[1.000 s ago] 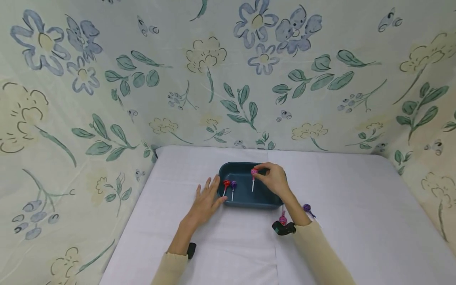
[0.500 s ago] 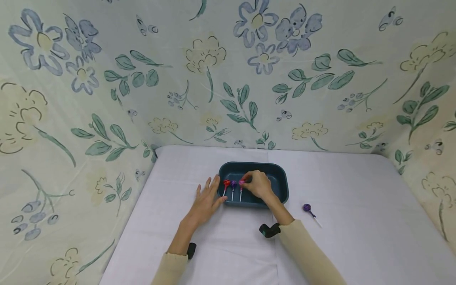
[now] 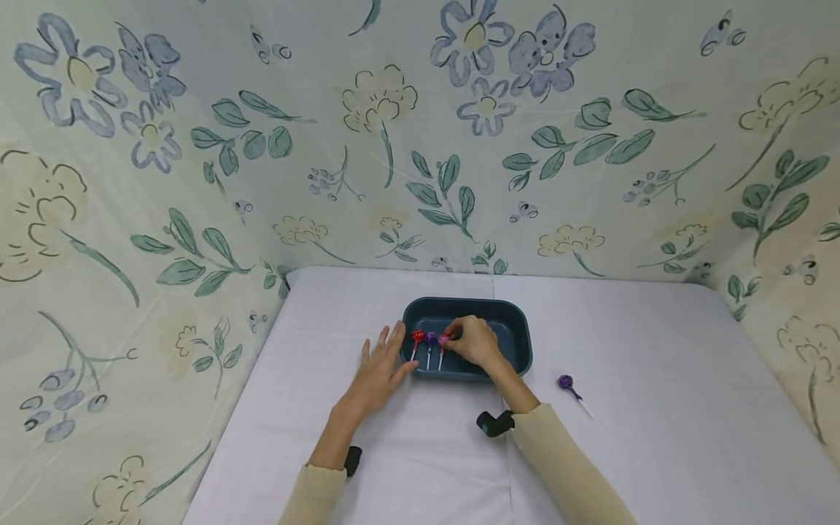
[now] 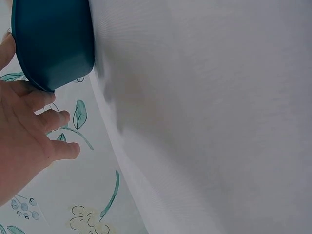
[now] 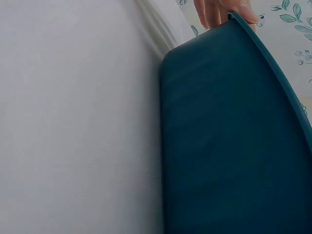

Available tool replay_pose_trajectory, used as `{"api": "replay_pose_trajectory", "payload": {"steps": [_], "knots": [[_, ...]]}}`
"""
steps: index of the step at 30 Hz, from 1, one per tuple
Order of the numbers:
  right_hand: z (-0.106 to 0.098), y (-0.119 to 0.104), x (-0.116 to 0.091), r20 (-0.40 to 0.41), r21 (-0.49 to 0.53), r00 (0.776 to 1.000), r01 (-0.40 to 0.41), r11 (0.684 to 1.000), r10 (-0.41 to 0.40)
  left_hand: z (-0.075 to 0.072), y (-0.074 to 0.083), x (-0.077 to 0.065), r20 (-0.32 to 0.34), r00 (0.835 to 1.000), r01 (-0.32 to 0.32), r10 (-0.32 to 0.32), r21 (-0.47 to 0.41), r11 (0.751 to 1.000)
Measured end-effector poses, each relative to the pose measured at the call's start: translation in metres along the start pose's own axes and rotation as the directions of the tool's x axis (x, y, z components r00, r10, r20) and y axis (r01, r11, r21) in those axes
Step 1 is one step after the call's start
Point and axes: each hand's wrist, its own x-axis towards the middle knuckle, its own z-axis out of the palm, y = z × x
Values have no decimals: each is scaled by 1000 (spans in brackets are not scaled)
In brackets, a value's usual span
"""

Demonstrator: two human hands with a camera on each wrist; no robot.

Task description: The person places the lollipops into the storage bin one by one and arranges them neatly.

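In the head view, a dark teal tray lies on a white-covered table. My left hand rests against its left end with fingers spread, the thumb at the front rim; the left wrist view also shows these fingers touching the tray's end. Inside the tray, my right hand pinches a pink lollipop by its head, its white stick pointing toward me. Left of it lie a purple lollipop and a red lollipop, side by side with sticks the same way. The right wrist view does not show the right fingers.
Another purple lollipop lies on the white cloth right of the tray, its stick slanting toward me. A flower-patterned fabric hangs behind and beside the table. My right forearm crosses the tray's front rim.
My right hand has carried the pink lollipop left and lowered it beside the purple one. A second pink lollipop, seen earlier before the tray, is out of sight where my right forearm now lies.
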Motion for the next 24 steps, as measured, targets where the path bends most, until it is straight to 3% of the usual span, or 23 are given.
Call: {"api": "replay_pose_trajectory", "payload": {"steps": [16,21,24], "knots": [[-7,2,-3,14,15,1000,-12,1000,12,0,0,1,16,1000,13,-13,4,1000],[-21,6,-8,-47,14,998,39,999,-38,0,0,1,9,1000,15,-15,0,1000],[-36,13,-12,-96,66,991,103,992,-97,1,0,1,9,1000,17,-17,-4,1000]]}}
